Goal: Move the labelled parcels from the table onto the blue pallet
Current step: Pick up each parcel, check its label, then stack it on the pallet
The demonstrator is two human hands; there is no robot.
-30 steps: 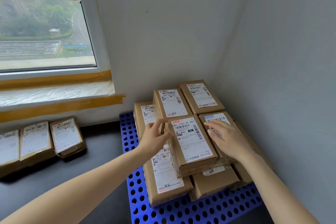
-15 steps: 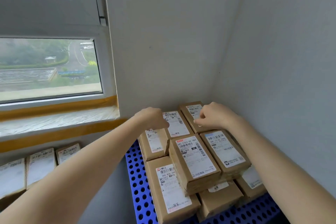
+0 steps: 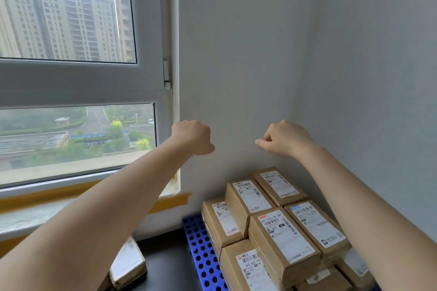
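**Boxes on the pallet, one more waiting on the table**

The labelled parcels (image 3: pixel 281 231) are sitting in a stack on the blue pallet (image 3: pixel 201 250), at the near right by the corner of the walls. One more parcel (image 3: pixel 128 260) is lying on the dark table (image 3: pixel 165 255) at the near left, well apart from the stack.

Each parcel is a small brown cardboard box with flat sides, sharp corners and a white paper label on top. I think they are stiff and light enough for one or two hands. The cardboard looks dry and not slippery. A good way to take one is probably by its two long sides, so the label is not rubbed.

The pallet is hard plastic with round holes all over.

The left hand (image 3: pixel 192 137) and the right hand (image 3: pixel 287 139) are hanging in the air above the stack. Both are curling their fingers in and holding nothing.

Farther out, the white walls are smooth, and a window (image 3: pixel 78 82) with yellow tape (image 3: pixel 170 203) under it is showing tall buildings.
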